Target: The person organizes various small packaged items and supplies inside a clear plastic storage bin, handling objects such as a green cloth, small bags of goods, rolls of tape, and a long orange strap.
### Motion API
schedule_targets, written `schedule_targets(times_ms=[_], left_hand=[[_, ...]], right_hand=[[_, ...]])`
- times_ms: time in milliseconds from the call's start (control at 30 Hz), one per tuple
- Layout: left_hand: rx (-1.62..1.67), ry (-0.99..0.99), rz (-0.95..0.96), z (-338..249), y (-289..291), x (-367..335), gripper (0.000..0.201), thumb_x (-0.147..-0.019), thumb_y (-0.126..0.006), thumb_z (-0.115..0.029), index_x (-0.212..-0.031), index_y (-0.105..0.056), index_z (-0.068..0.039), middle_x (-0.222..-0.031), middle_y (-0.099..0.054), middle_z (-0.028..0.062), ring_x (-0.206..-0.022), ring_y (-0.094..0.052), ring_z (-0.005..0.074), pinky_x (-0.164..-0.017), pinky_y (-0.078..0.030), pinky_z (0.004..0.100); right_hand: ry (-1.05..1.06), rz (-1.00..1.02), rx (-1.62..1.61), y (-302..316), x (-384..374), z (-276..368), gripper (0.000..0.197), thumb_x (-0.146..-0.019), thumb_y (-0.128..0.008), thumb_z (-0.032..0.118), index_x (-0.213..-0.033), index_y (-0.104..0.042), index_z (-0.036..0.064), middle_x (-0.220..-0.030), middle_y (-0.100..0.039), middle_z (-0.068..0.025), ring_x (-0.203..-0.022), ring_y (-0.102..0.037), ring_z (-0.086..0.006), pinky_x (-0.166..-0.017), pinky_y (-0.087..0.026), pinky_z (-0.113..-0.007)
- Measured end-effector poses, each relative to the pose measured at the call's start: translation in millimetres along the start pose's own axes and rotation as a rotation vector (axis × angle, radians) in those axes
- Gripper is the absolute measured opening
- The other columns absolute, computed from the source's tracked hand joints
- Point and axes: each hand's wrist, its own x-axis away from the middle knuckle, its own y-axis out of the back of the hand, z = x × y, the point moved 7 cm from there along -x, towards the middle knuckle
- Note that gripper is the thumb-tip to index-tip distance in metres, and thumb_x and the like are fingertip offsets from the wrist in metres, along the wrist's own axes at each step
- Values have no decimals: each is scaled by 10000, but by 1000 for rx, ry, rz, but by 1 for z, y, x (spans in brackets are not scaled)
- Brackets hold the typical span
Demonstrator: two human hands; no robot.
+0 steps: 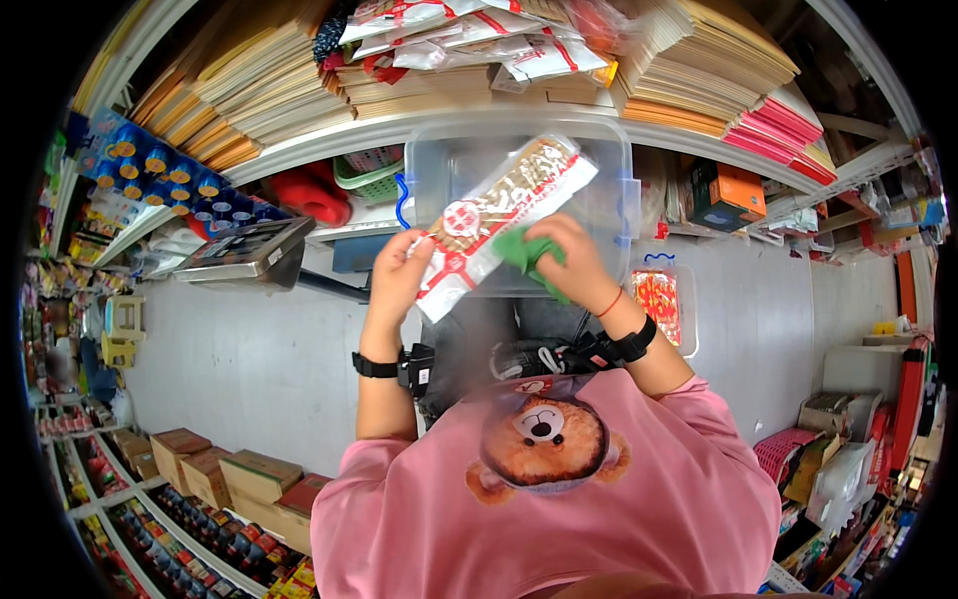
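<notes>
- The work looks partway along: the long packet (507, 205) is up in the left hand (399, 270) and a green cloth (529, 255) is at its edge.
- How much of the wrapper the cloth has covered cannot be told; setting the packet down is not yet done.
- The packet appears to be held over a clear plastic bin (436, 150) with a blue handle (402, 203), slanting from lower left to upper right.
- It is narrow and flat, in a white wrapper with red print and a round red emblem; brownish contents show through its clear middle, under patches of glare.
- The left hand pinches the packet's left edge near the lower end, thumb on top.
- The right hand (574, 258) grasps the bunched cloth, which seems to touch the packet's right side; the fingers underneath are hidden.
- To the right, a smaller clear bin (687, 337) on the floor (758, 309) holds a red-and-gold packet (655, 302).
</notes>
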Motion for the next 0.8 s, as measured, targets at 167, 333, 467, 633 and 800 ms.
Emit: schedule_targets(times_ms=[167,333,467,633,800], left_hand=[[105,33,-41,7,45,11,217,-969,-581,-185,-1076,-605,2,-948,-679,54,-785,-613,76,-718,-500,228],[197,39,4,8,32,12,230,-969,-581,-182,-1098,-591,8,-994,-679,65,-827,-613,77,-756,-499,235],[211,-23,-73,-1,13,7,245,-978,-567,-188,-1110,-586,18,-1015,-676,74,-847,-624,89,-767,-506,242],[263,3,-70,-11,10,3,275,-987,-553,-202,-1120,-578,38,-1034,-676,97,-861,-641,109,-764,-516,247],[130,51,58,0,-30,4,239,-975,-579,-198,-1106,-606,0,-973,-661,24,-851,-580,58,-769,-476,224]], right_hand=[[-304,-538,-168,41,17,-46,429,-870,-595,102,-1265,-477,-17,-1232,-533,-173,-1160,-515,-286,-1006,-403,-381],[-346,-424,-817,23,4,-34,529,-928,-587,131,-1391,-366,3,-1321,-491,-125,-1188,-507,-214,-979,-439,-348],[-396,-445,-1063,11,-3,-18,438,-971,-543,158,-1364,-386,43,-1256,-524,-99,-1113,-557,-190,-924,-484,-340],[-360,-437,-1147,27,-5,-22,423,-1007,-486,263,-1367,-393,61,-1270,-533,-80,-1120,-571,-204,-956,-477,-352],[-405,-152,-1282,-7,8,-25,560,-954,-591,325,-1401,-389,53,-1355,-504,-72,-1235,-500,-220,-1052,-397,-369]])
